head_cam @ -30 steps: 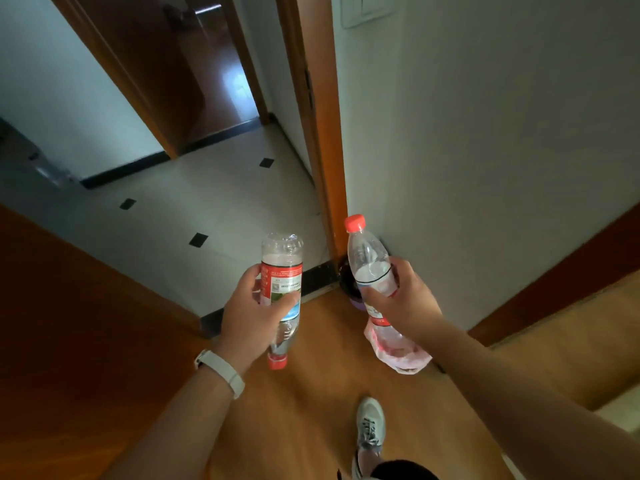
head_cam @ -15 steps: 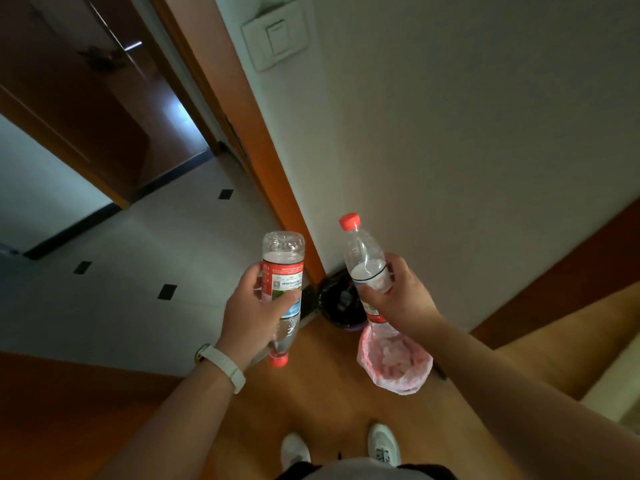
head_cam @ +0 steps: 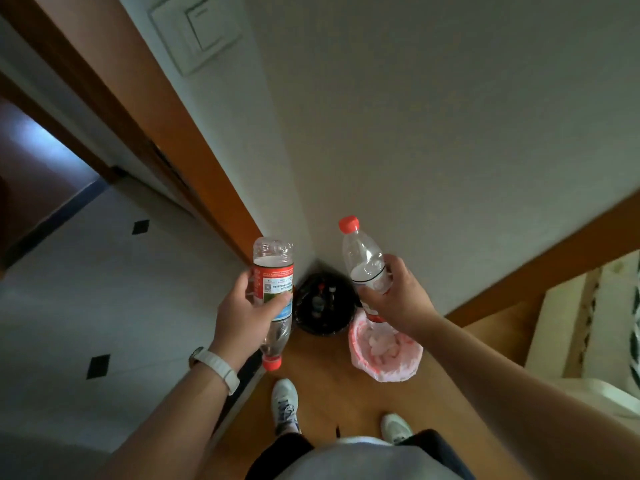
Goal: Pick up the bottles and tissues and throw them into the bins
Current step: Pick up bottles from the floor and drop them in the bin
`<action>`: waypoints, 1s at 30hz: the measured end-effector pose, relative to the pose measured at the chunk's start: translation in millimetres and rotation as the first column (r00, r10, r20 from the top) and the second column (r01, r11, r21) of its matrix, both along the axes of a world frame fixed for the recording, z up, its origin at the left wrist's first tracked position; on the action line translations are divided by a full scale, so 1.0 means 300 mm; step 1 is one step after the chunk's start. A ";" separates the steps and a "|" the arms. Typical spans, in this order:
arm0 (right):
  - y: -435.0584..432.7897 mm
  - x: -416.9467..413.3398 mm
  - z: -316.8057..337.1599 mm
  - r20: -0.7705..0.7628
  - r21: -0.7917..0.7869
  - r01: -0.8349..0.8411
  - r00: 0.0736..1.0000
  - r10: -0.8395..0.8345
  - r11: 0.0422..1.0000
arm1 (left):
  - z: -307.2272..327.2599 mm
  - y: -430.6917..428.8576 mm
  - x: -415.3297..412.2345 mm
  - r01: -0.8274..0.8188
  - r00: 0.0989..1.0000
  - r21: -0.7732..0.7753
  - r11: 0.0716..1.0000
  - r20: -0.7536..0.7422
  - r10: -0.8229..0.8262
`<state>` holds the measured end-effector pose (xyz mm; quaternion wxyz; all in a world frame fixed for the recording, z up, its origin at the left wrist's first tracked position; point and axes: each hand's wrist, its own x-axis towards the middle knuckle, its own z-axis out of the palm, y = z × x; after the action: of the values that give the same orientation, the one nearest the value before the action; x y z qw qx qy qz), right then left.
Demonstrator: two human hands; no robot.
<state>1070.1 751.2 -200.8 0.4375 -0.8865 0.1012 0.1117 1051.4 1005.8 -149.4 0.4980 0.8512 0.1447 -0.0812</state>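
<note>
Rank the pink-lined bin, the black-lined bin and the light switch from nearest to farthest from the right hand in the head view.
1. Pink-lined bin, just below the right hand.
2. Black-lined bin, on the floor to the hand's left, a little farther back.
3. Light switch, high up and far to the left.

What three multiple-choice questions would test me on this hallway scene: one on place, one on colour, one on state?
1. Where is the black bin? A) in the corner beside the pink-bagged bin B) on the white tiles C) behind the door
2. What colour is the cap on the right hand's bottle? A) blue B) red C) white
3. How does the left hand hold its labelled bottle? A) cap up B) cap down C) lying flat
Answers: 1 A: it stands against the wall by the door frame; 2 B: the cap is red; 3 B: its cap points floorward.
</note>
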 end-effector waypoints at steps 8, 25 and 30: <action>0.259 0.045 -0.126 -0.131 -0.166 0.183 0.970 -0.205 0.969 | -0.202 0.257 0.248 0.207 0.972 0.011 0.978 -0.114 -0.205; 0.335 0.309 -1.041 -0.255 -0.044 0.298 0.919 -0.299 0.953 | -1.156 0.167 0.546 0.248 0.899 -0.014 0.969 -0.369 -0.235; 0.329 0.373 -1.398 -0.300 -0.034 0.334 0.895 -0.329 0.942 | -1.517 0.119 0.605 0.289 0.869 -0.020 0.957 -0.414 -0.271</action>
<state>1182.1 849.8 -620.1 0.4376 -0.8246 0.3152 0.1705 1232.8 1041.3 -604.4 0.4209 0.8370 0.1235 -0.3271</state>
